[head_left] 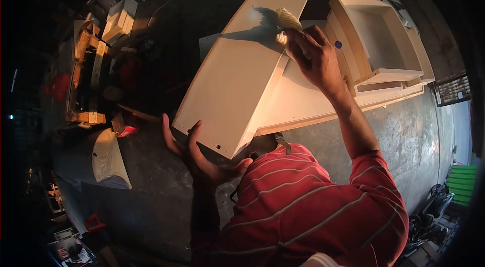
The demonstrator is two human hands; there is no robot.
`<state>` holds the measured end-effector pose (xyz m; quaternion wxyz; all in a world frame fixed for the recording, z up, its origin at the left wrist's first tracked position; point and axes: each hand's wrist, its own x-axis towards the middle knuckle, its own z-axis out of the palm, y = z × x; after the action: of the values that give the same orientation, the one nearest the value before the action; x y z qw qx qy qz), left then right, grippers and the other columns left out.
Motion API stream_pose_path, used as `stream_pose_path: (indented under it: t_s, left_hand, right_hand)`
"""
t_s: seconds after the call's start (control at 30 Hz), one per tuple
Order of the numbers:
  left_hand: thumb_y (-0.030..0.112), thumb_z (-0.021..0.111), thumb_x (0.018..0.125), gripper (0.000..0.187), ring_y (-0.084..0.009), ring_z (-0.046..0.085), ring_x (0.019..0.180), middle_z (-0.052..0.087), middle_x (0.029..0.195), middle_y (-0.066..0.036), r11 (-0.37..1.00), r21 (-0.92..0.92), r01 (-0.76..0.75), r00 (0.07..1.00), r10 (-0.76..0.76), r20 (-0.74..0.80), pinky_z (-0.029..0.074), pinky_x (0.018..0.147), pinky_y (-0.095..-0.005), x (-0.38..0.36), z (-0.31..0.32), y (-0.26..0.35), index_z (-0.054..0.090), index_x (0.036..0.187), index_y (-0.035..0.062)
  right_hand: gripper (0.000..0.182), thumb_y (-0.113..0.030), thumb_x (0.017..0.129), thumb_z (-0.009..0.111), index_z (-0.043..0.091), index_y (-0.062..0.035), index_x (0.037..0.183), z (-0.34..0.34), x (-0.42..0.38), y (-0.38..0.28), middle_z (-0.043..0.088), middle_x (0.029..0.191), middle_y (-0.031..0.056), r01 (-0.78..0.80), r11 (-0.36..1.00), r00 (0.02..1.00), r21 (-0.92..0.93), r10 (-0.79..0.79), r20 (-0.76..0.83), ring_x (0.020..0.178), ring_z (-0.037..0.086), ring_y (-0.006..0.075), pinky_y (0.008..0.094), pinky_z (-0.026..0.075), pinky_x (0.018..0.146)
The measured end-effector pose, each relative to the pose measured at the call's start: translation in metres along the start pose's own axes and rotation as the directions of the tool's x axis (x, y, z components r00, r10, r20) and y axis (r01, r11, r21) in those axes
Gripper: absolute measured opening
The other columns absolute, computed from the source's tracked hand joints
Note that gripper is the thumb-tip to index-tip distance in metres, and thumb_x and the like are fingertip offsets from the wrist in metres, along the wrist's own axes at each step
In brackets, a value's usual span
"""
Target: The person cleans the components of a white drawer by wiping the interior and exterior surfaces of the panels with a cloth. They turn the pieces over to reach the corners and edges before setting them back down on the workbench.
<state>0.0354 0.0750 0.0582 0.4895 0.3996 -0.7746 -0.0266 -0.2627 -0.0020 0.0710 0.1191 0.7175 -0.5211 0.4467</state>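
Note:
A long, pale board lies slanted across the middle of the view, with small holes near both ends. My right hand is closed on a bunched cream cloth over the board's right edge, and its shadow falls on the board. At the board's lower end is my left hand, its fingers spread. One of its fingertips overlaps the end near a hole, and the thumb is by the bottom corner. Whether the palm bears any of the board's weight is hidden.
Under and right of the board is another pale panel. On it stands a box-shaped drawer. Stacked wood pieces and a wooden frame are at the left. A curved sheet rests on the concrete floor.

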Motion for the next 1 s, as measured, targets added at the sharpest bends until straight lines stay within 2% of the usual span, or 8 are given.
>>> stream_pose_path:
  t_s: [0.07, 0.13, 0.43, 0.6, 0.67, 0.73, 0.8, 1.0]
  left_hand:
    - [0.077, 0.064, 0.068, 0.098, -0.0466, 0.032, 0.134, 0.023, 0.147, -0.033, 1.000, 0.027, -0.002, 0.999, 0.001, 0.050, 0.031, 0.106, -0.0588, 0.021, -0.018, 0.007, 0.044, 0.133, 0.0057]
    - [0.076, 0.065, 0.067, 0.099, -0.0477, 0.032, 0.134, 0.027, 0.147, -0.032, 0.994, 0.109, -0.030, 0.895, -0.022, 0.446, 0.029, 0.106, -0.0607, 0.044, -0.033, 0.007, 0.049, 0.134, 0.0054]
    - [0.046, 0.076, 0.061, 0.096, -0.0460, 0.033, 0.135, 0.027, 0.149, -0.029, 0.970, 0.239, -0.045, 0.786, -0.113, 0.608, 0.029, 0.105, -0.0566, 0.064, -0.014, 0.009, 0.043, 0.142, 0.0065]
    - [0.049, 0.073, 0.059, 0.096, -0.0453, 0.035, 0.133, 0.028, 0.149, -0.030, 0.957, 0.283, -0.065, 0.787, -0.125, 0.604, 0.030, 0.104, -0.0557, 0.065, -0.013, 0.010, 0.045, 0.140, 0.0058]
    - [0.049, 0.072, 0.060, 0.095, -0.0453, 0.036, 0.132, 0.029, 0.149, -0.030, 0.967, 0.251, -0.052, 0.802, -0.109, 0.587, 0.031, 0.104, -0.0557, 0.062, -0.011, 0.008, 0.046, 0.140, 0.0058]
    - [0.050, 0.072, 0.060, 0.094, -0.0453, 0.037, 0.132, 0.030, 0.149, -0.030, 0.976, 0.214, -0.047, 0.824, -0.083, 0.561, 0.031, 0.104, -0.0556, 0.061, -0.009, 0.006, 0.046, 0.140, 0.0057]
    - [0.049, 0.071, 0.062, 0.092, -0.0445, 0.039, 0.130, 0.030, 0.148, -0.029, 0.972, 0.220, -0.077, 0.832, -0.059, 0.551, 0.031, 0.104, -0.0558, 0.060, -0.009, 0.005, 0.047, 0.140, 0.0060]
    - [0.060, 0.063, 0.070, 0.091, -0.0443, 0.037, 0.132, 0.030, 0.149, -0.029, 0.966, 0.249, -0.070, 0.823, -0.085, 0.562, 0.028, 0.106, -0.0565, 0.059, -0.007, 0.011, 0.044, 0.142, 0.0069]
  right_hand:
    - [0.025, -0.014, 0.085, 0.070, 0.068, -0.0070, 0.109, 0.001, -0.001, 0.003, 0.067, 0.089, 0.0104, -0.095, 0.981, 0.995, 0.168, 0.092, 0.021, 0.084, 0.062, 0.0281, 0.0374, 0.054, 0.069]
    - [0.024, -0.014, 0.085, 0.070, 0.067, -0.0059, 0.107, 0.006, -0.004, 0.009, 0.066, 0.088, 0.0113, -0.106, 0.975, 0.994, 0.196, 0.105, 0.015, 0.082, 0.062, 0.0288, 0.0378, 0.053, 0.068]
    - [0.022, -0.011, 0.085, 0.070, 0.064, -0.0008, 0.103, 0.010, -0.020, -0.013, 0.063, 0.080, 0.0126, -0.112, 0.964, 0.992, 0.243, 0.095, 0.078, 0.069, 0.062, 0.0273, 0.0349, 0.051, 0.060]
    - [0.019, -0.009, 0.080, 0.073, 0.066, -0.0007, 0.096, 0.012, 0.007, 0.045, 0.065, 0.082, 0.0089, 0.165, 0.979, 0.980, 0.123, -0.148, -0.134, 0.069, 0.063, 0.0246, 0.0302, 0.053, 0.059]
    - [0.024, -0.014, 0.084, 0.072, 0.066, -0.0007, 0.103, 0.006, 0.020, 0.080, 0.066, 0.086, 0.0091, 0.109, 0.992, 0.951, 0.063, -0.085, -0.296, 0.073, 0.065, 0.0201, 0.0287, 0.054, 0.064]
    - [0.028, -0.020, 0.089, 0.069, 0.064, 0.0002, 0.108, -0.006, 0.032, 0.083, 0.067, 0.091, 0.0077, -0.207, 0.797, 0.883, 0.568, 0.402, -0.242, 0.079, 0.064, 0.0145, 0.0272, 0.054, 0.070]
    - [0.030, -0.023, 0.092, 0.066, 0.063, 0.0005, 0.111, -0.014, 0.036, 0.095, 0.067, 0.097, 0.0064, -0.350, 0.696, 0.833, 0.627, 0.537, -0.131, 0.085, 0.063, 0.0109, 0.0263, 0.053, 0.075]
    - [0.014, -0.007, 0.079, 0.069, 0.069, -0.0043, 0.092, 0.003, 0.023, 0.064, 0.065, 0.086, 0.0101, -0.054, 0.989, 0.995, 0.139, 0.066, -0.081, 0.077, 0.063, 0.0274, 0.0346, 0.052, 0.070]
